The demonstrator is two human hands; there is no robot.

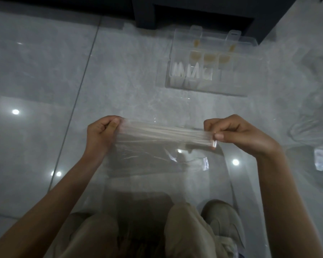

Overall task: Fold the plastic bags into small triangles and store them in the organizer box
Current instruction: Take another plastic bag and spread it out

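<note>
A clear bag (166, 134) is drawn taut in the air between both hands, above the floor (45, 71) and in front of the person's knees. The left hand (101, 133) grips one end, its fingers (113, 125) curled and the thumb pressed onto the film. The right hand (237, 133) pinches the other end between thumb and curled fingers. The upper part of the bag is gathered into a narrow, layered band running from hand to hand, while the rest hangs loose below it as a wrinkled sheet. Pulling outward from both ends probably keeps the slippery film flat and the creases straight, so the band can be narrowed before any triangle folds begin. I judge this bag to be at the lengthwise-folding step, with no triangle started. The box (205, 91) sits on the floor ahead and a little to the right, well apart from the hands. It is likely placed there so each finished piece can go straight in. White triangles (190, 71) stand upright in its front-left compartments, so part of the task is done. The compartment to their right looks unfilled, and the tan things behind them are too blurred to name. A heap (313, 116) of crumpled clear bags lies on the floor at the right, presumably the supply waiting to be folded.
</note>
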